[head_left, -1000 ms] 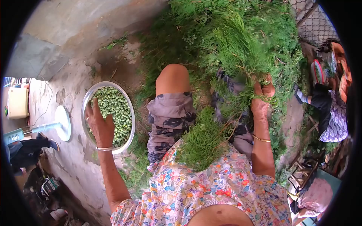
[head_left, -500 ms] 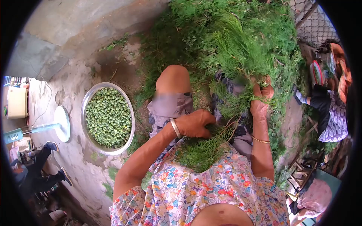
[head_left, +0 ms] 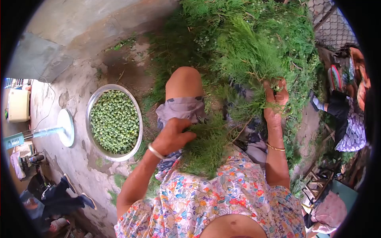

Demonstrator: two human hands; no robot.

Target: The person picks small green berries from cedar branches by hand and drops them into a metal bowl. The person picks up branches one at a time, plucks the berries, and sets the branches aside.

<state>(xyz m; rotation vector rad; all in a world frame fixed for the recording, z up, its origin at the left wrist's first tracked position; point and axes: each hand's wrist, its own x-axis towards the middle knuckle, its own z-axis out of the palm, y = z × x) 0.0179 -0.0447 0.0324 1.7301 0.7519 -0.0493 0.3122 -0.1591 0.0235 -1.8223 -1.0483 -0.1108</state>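
My right hand [head_left: 276,97] is closed round the stem of a leafy green conifer branch [head_left: 242,133] that looks like arborvitae. Feathery sprays of the branch droop across my lap and against my floral shirt. My left hand [head_left: 172,137], with a pale bangle at the wrist, is at the left edge of these sprays, over my thigh. Its fingers are curled in, and whatever they hold is hidden. Left of my knee, a round metal basin [head_left: 89,131] holds many small green cones [head_left: 115,123].
A big heap of cut green branches [head_left: 254,43] lies ahead and to the right. A pale blue fan [head_left: 65,127] stands beyond the basin. Other people's legs [head_left: 65,194] show at lower left, and a seated person [head_left: 345,123] at right. Chain-link fence [head_left: 335,27] borders the upper right.
My left hand has moved left, from the middle of the branch to its outer sprays. My right hand stays on the stem. At lower left, the other person's legs have shifted.
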